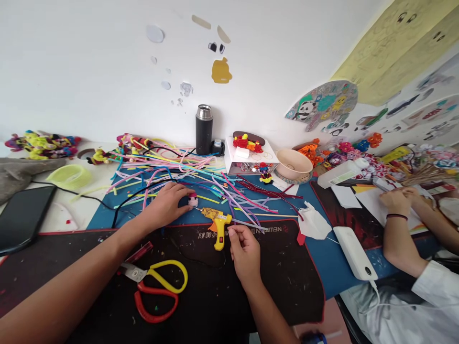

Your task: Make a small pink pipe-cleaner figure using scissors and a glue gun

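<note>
My left hand point(171, 203) reaches over the blue mat. Its thumb and forefinger close on a small white pipe-cleaner piece point(193, 201) with a pinkish-red top and dark spots. Just right of that piece is the nozzle of a yellow glue gun point(220, 229), which lies on its side at the edge of the black mat. Beside the gun's handle is my right hand point(245, 251), thumb and forefinger pressed together; whatever they hold, if anything, is too small to name. Scissors point(143, 274) with one yellow and one red handle lie below my left forearm.
Loose coloured pipe cleaners point(172, 167) spread across the back. Behind them stand a black flask point(204, 131), a white box point(233, 162) and a pink bowl point(294, 165). A phone point(25, 215) lies left. At right are a white power bank point(355, 253) and another person's hands point(398, 200).
</note>
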A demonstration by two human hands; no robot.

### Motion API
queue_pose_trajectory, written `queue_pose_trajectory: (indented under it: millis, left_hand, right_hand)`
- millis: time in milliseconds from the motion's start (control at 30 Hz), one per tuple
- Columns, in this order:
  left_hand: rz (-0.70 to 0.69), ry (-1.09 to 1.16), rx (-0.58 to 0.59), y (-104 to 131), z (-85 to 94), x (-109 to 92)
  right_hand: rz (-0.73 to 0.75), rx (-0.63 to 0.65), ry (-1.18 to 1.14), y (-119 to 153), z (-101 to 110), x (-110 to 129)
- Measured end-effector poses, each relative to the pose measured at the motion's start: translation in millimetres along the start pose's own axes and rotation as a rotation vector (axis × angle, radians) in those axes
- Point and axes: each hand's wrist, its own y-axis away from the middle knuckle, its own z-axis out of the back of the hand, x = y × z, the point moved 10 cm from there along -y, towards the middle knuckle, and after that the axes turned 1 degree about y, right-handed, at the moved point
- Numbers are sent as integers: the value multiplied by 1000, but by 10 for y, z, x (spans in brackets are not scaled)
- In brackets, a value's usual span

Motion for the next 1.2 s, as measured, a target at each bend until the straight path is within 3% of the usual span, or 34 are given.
queue_pose_trajectory:
  millis: [300, 667, 800, 933, 1033, 1200]
  left_hand:
    - [-76, -242, 69, -10, 14, -116]
    - [-70, -217, 85, 28, 4, -99]
    - [-70, -197, 35, 72, 66, -86]
    - [-14, -99, -79, 176, 265, -102]
    - [114, 74, -175, 321, 444, -58]
    - [283, 344, -219, 537, 563, 19]
  right_hand:
    - [33, 2, 36, -6, -8, -24]
    - [43, 0, 53, -4, -10, -32]
    - [50, -1, 66, -11, -4, -38]
    - [52, 4, 69, -10, -9, -35]
    - [55, 4, 67, -7, -16, -23]
    - [61, 0, 79, -5, -15, -1]
